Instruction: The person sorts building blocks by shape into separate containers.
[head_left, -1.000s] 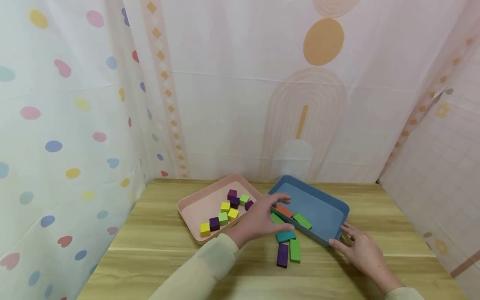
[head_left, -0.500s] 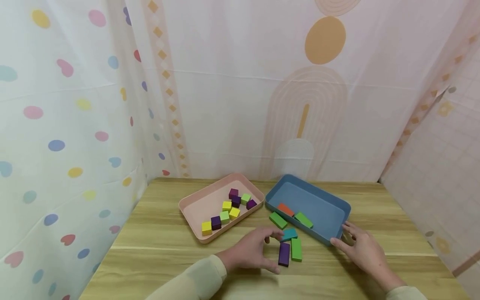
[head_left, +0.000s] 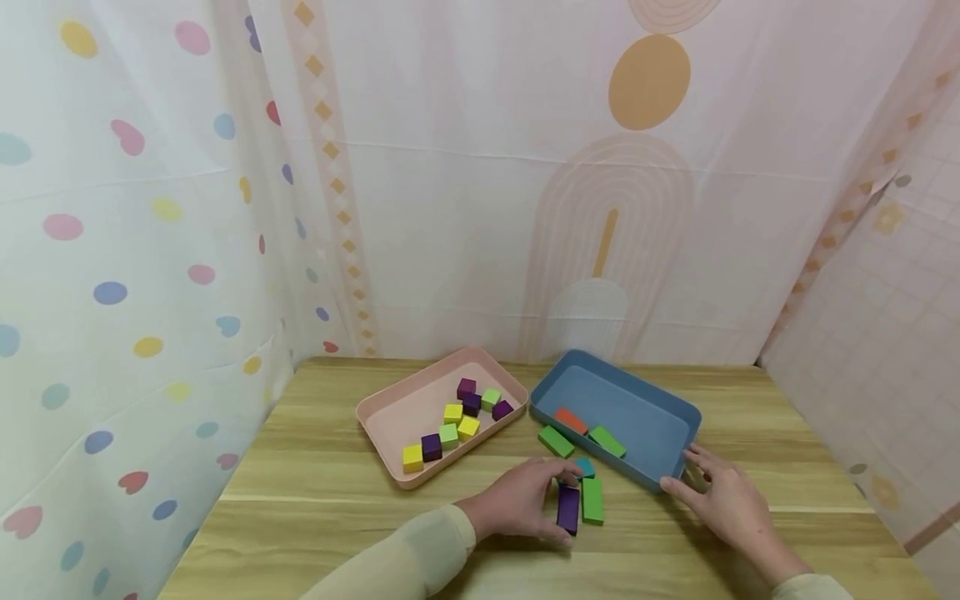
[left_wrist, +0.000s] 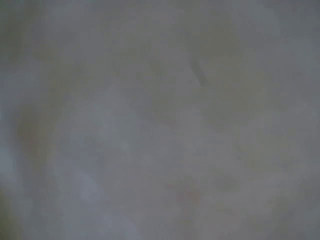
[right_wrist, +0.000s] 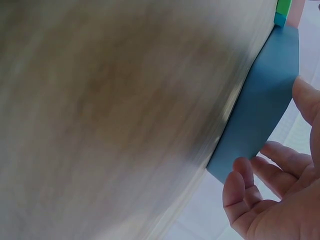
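Observation:
My left hand [head_left: 522,500] spans a purple rectangular block [head_left: 568,510] on the table, thumb by its near end and fingers by its far end. A firm grip on it does not show. Just beyond, a teal block [head_left: 585,467] is partly hidden by the fingers. A green block [head_left: 592,501] lies to the right of the purple one. My right hand [head_left: 718,500] holds the near right corner of a blue tray [head_left: 678,406], thumb on its rim [right_wrist: 296,82] and fingers curled at its end wall. Inside it lie an orange block [head_left: 572,420] and a green block.
A pink tray [head_left: 390,410] with several yellow, purple and light green cubes stands at the left. Another green block [head_left: 556,442] lies outside the blue tray's near wall. Patterned curtains [head_left: 450,208] enclose the wooden table [head_left: 315,500]. The left wrist view is a blur.
My left hand has come back from near the trays down to the purple block, then shifted slightly right around it. My right hand stays at the blue tray's corner.

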